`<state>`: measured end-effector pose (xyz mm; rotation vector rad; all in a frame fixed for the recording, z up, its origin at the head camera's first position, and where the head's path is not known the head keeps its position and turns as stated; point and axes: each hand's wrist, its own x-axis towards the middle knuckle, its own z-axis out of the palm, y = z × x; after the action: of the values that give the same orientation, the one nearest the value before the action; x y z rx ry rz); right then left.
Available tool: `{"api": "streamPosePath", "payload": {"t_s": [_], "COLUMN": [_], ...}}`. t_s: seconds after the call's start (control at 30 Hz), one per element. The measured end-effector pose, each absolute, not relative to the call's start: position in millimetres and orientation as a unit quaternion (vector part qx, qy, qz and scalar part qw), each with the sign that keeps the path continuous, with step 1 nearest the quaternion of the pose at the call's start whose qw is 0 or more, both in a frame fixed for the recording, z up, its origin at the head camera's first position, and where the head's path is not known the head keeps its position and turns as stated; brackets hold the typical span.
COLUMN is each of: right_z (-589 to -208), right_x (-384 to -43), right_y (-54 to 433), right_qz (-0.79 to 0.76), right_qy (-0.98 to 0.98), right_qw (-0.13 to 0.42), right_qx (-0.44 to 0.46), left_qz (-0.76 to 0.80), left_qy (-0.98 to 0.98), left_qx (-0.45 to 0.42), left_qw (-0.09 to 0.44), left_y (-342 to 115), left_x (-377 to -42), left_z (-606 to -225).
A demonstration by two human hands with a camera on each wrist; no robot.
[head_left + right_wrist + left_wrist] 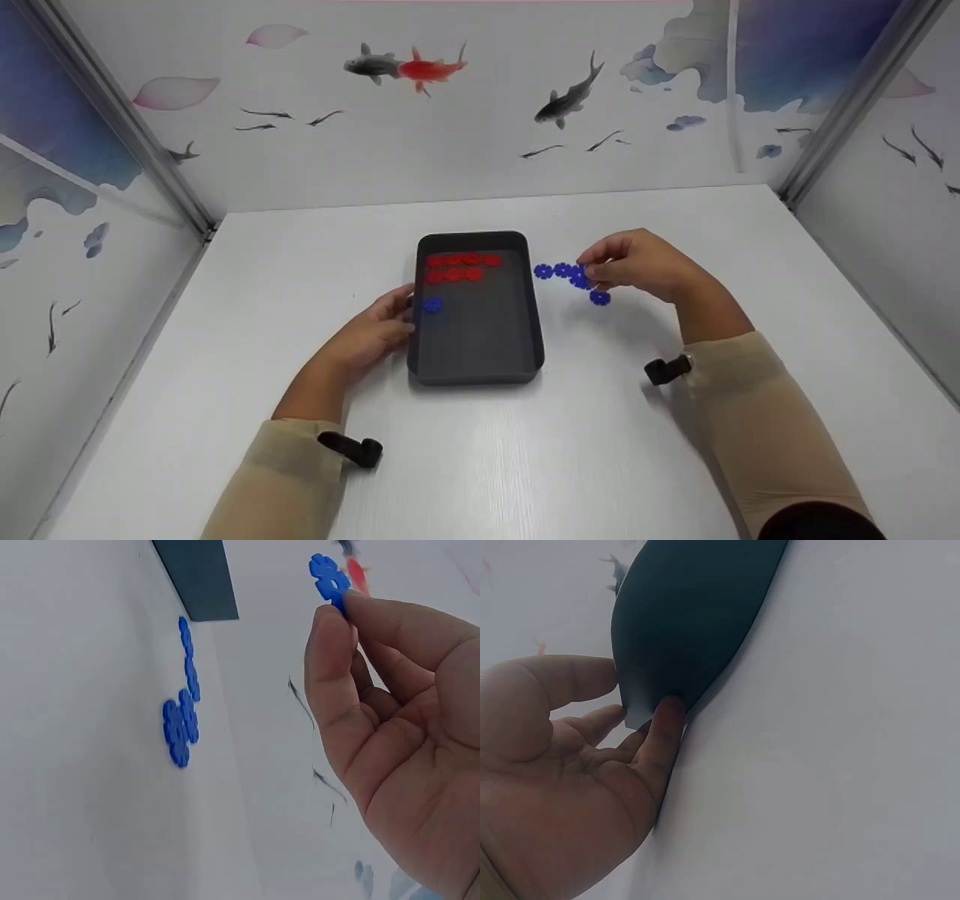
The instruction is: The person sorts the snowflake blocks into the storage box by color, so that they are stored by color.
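Right hand (637, 264) working over the table, thumb and forefinger pinching one blue flower-shaped piece (328, 577), the grip narrow; in the right wrist view the piece is standing out past the fingertips, clear of the others. Loose blue pieces (543, 271) lying just beside and below that hand, right of the tray, in a bent line; some overlapping, the count uncertain where fingers are covering them.

Left hand (367, 330) resting against the outer left side of the dark tray (480, 337), fingers spread along the wall and pinching nothing that shows; the left wrist view showing thumb and fingertips meeting the tray's plain, unmarked outer surface.

Tray lying flat on the white table (525, 465), between the hands; red pieces (454, 275) sitting in its far part in two rows, the farther row longer, neighbours touching or overlapping; a single blue piece (433, 305) lying nearer, by the left wall, below the red rows.

Wall panels bearing printed artwork: a grey-and-red pair of fish (433, 70), a dark fish (570, 97), pink petals (176, 93); pale sleeves (765, 412) covering both forearms, a small black device (667, 369) projecting at each wrist.
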<state>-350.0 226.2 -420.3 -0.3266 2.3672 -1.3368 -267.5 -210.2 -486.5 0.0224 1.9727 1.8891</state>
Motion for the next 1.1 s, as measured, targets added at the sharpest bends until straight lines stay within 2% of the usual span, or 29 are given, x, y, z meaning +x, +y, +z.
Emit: {"api": "streamPosePath", "payload": {"t_s": [0.53,1.1], "right_z": [-395.3,-407.2], "right_x": [-350.0,-388.4], "right_y": [132.2,52.8], "right_qz": [-0.512,-0.503], "right_qy": [0.83,0.81], "right_qw": [0.175,0.235], "right_qx": [-0.136,-0.189], "left_qz": [0.684,0.68], "left_qy": [0.701,0.703], "left_qx": [0.014,0.014], "left_qw": [0.2,0.205], "left_y": [-208.4,-209.4], "left_x": [-267.9,-270.5], "left_z": [-486.9,-487.1]}}
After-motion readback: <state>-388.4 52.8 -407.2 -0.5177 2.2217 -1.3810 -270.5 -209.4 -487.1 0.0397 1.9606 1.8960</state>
